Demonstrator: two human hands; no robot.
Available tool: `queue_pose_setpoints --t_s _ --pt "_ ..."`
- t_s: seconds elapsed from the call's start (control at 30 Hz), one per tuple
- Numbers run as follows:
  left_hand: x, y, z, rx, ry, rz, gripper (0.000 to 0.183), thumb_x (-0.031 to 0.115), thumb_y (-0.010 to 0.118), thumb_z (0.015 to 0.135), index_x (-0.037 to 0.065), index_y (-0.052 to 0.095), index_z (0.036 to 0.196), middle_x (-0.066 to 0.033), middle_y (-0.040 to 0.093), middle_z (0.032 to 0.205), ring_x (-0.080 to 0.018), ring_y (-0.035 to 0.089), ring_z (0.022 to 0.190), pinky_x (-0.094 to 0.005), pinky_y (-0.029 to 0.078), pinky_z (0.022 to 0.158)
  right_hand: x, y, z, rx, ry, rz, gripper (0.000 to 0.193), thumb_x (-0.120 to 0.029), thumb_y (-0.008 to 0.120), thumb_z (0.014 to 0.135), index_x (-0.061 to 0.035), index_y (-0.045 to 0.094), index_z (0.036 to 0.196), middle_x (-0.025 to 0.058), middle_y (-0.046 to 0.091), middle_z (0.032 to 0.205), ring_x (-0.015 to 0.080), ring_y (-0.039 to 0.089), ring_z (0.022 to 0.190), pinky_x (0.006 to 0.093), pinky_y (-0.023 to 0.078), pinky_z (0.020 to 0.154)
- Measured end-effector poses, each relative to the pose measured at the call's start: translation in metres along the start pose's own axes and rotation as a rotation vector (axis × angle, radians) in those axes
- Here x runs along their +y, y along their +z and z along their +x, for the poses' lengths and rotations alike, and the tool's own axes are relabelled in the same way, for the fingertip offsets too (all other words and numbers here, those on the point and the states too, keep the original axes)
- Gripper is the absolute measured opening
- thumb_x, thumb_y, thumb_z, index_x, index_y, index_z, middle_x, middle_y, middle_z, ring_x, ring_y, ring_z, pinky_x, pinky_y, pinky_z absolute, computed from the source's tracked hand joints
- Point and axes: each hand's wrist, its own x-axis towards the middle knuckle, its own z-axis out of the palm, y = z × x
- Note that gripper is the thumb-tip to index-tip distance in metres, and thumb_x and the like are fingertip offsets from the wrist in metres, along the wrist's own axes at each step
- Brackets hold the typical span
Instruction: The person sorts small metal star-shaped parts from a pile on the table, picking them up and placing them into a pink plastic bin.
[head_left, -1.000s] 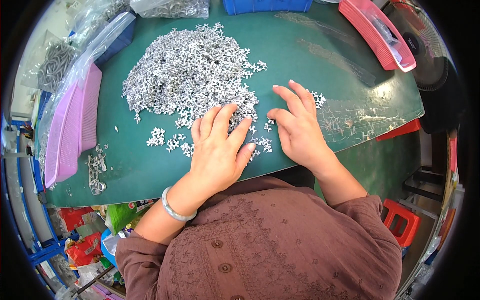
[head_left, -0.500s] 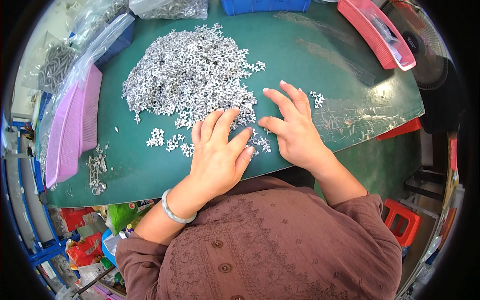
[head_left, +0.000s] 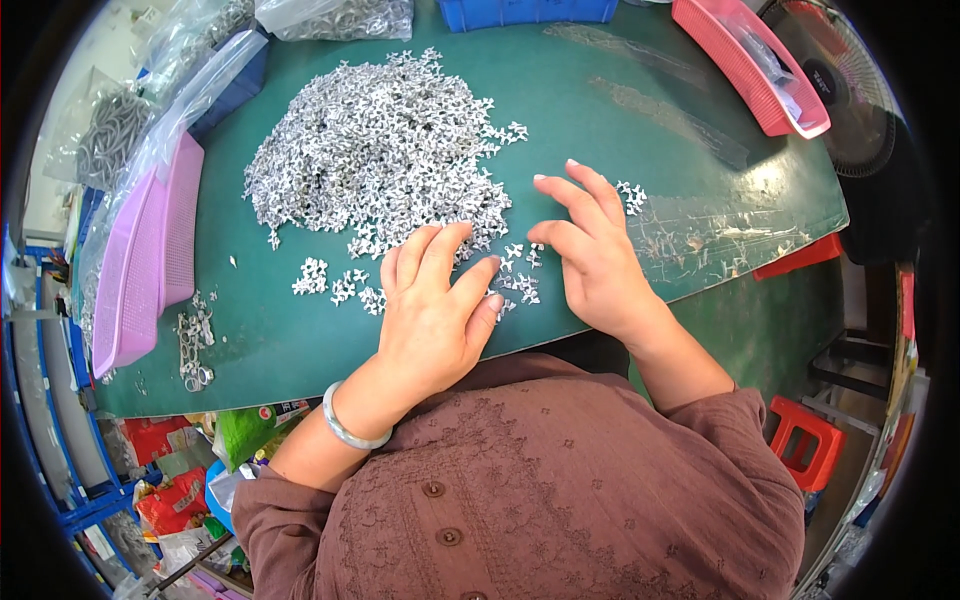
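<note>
A big heap of small silvery branched metal parts (head_left: pixel 370 140) lies on the green tabletop (head_left: pixel 560 110). My left hand (head_left: pixel 430 300) rests palm down at the heap's near edge, its fingers spread over loose parts. To the right, my right hand (head_left: pixel 595 245) hovers with its fingers apart and nothing visible in them. Between the two hands lies a small loose cluster of parts (head_left: pixel 520 280). Another little group (head_left: pixel 632 198) sits just beyond my right fingers. More loose pieces (head_left: pixel 312 276) lie left of my left hand.
A purple basket (head_left: pixel 150 250) stands at the left edge, near a few ring-shaped scraps (head_left: pixel 195 350). Along the back are a clear bag of metal parts (head_left: pixel 340 18) and a blue bin (head_left: pixel 528 12). A pink basket (head_left: pixel 755 70) and a fan (head_left: pixel 840 90) are at the far right.
My right hand has shifted slightly right, away from the loose parts between the hands, leaving more of them in sight. My left hand has stayed nearly in place.
</note>
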Motion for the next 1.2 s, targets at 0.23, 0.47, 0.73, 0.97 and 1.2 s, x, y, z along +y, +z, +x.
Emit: queue_pose_setpoints --t_s 0.23,0.47,0.73,0.97,1.2 --pt "0.003 -0.002 0.001 -0.052 0.004 -0.006 0.033 0.017 0.071 0.081 0.007 0.069 0.112 -0.0194 0.052 0.134 -0.0395 0.044 0.124 -0.051 0.032 0.104 -0.001 -0.006 -0.004 0.001 -0.014 -0.04 0.026 0.01 0.059 0.073 -0.0057 0.068 0.092 0.0155 0.056 0.135 0.043 0.04 0.136 0.0504 0.035 0.109" --pt "0.004 -0.002 0.001 -0.065 0.0 -0.01 0.033 0.018 0.071 0.082 0.007 0.069 0.112 -0.0198 0.052 0.134 -0.0404 0.043 0.124 -0.0513 0.032 0.103 -0.002 -0.005 -0.003 -0.02 -0.013 -0.065 0.026 0.008 0.061 0.074 -0.0054 0.069 0.094 0.0156 0.055 0.136 0.0426 0.04 0.135 0.0521 0.035 0.108" --pt "0.003 -0.001 -0.002 -0.07 0.007 -0.012 0.035 0.019 0.071 0.082 0.011 0.07 0.116 -0.0196 0.051 0.136 -0.0403 0.042 0.126 -0.0516 0.031 0.104 -0.005 -0.006 -0.001 -0.083 -0.019 -0.039 0.028 0.006 0.061 0.071 -0.0071 0.071 0.094 0.0144 0.052 0.139 0.0424 0.037 0.137 0.0554 0.032 0.11" --pt "0.001 0.0 -0.003 -0.047 -0.082 0.141 0.043 0.023 0.072 0.082 0.014 0.067 0.123 -0.0182 0.049 0.139 -0.0398 0.041 0.128 -0.0527 0.028 0.105 -0.007 -0.004 0.007 -0.155 -0.076 -0.115 0.033 0.003 0.063 0.072 -0.0102 0.072 0.101 0.0148 0.047 0.144 0.0424 0.031 0.14 0.0624 0.026 0.113" --pt "0.0 -0.001 -0.005 -0.061 -0.064 0.115 0.038 0.023 0.072 0.082 0.013 0.069 0.119 -0.0185 0.049 0.139 -0.0401 0.04 0.129 -0.0526 0.028 0.106 -0.009 -0.003 0.008 -0.174 -0.057 -0.14 0.03 0.003 0.063 0.072 -0.0096 0.072 0.098 0.0145 0.047 0.143 0.0421 0.032 0.141 0.0621 0.026 0.113"
